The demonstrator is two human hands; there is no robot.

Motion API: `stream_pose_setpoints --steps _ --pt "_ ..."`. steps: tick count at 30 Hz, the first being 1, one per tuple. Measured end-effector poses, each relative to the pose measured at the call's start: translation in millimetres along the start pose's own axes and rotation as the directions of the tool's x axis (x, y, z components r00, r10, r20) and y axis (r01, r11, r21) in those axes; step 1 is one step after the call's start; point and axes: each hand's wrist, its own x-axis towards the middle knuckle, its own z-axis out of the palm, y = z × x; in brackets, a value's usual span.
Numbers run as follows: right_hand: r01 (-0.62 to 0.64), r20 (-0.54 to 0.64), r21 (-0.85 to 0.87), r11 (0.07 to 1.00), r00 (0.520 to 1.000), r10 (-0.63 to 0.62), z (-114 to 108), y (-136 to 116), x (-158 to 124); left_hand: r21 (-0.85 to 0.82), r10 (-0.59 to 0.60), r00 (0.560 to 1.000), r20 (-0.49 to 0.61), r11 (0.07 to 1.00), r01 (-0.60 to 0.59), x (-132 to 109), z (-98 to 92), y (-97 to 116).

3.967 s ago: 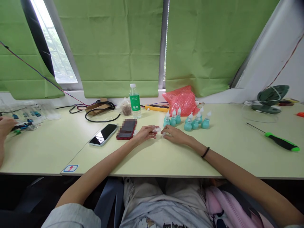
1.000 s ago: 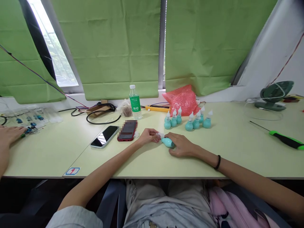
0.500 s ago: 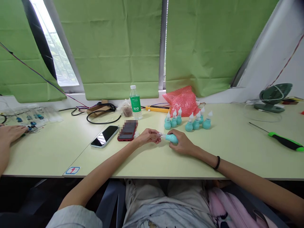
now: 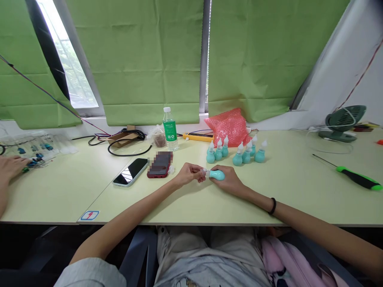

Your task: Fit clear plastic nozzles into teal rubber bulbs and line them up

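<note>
In the middle of the table, my right hand [image 4: 229, 180] is closed around a teal bulb syringe [image 4: 217, 175], which lies sideways with its narrow end toward the left. My left hand [image 4: 191, 174] pinches the clear tip [image 4: 206, 171] at that narrow end. Fingers cover part of the tip, so how far it sits on the bulb cannot be made out. Just behind my hands stand several more teal bulb syringes [image 4: 245, 156], upright in two loose groups, each with a whitish pointed tip.
Left of my hands lie a pale phone [image 4: 131, 172] and a red-cased phone [image 4: 160, 165]. Behind them stand a water bottle [image 4: 170, 129] and pink bubble wrap [image 4: 229, 127]. A screwdriver [image 4: 356, 176] and a fan [image 4: 342, 123] are at right. Another person's hand [image 4: 12, 166] rests far left.
Both hands have shifted slightly, with my left hand now a bit nearer the bulb. The grip on the bulb syringe and its tip continues.
</note>
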Motion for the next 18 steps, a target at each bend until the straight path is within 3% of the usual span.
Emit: stream_pose_setpoints --steps 2,5,8,12,15,18 --pt "-0.161 0.093 0.128 0.979 0.984 0.150 -2 -2 3 0.044 0.032 0.999 -0.007 0.999 -0.031 0 1.7 1" --pt "-0.403 0.337 0.312 0.860 0.894 0.296 -6 -4 6 0.114 0.076 0.997 -0.013 0.991 -0.074 1 3.4 2" --pt "-0.552 0.527 0.426 0.717 0.796 0.299 -11 -3 8 0.203 0.096 0.995 -0.023 0.975 -0.090 0 5.3 2" --pt "-0.649 0.651 0.453 0.612 0.709 0.270 -13 0 9 0.350 0.130 0.991 0.004 0.929 -0.123 -1 7.8 1" --pt "-0.655 0.650 0.490 0.575 0.714 0.260 -17 -1 12 0.350 0.167 0.986 0.000 0.924 -0.156 1 7.7 2" --pt "-0.590 0.542 0.601 0.539 0.796 0.268 -24 -4 16 0.338 0.227 0.972 -0.055 0.920 -0.196 5 5.4 4"
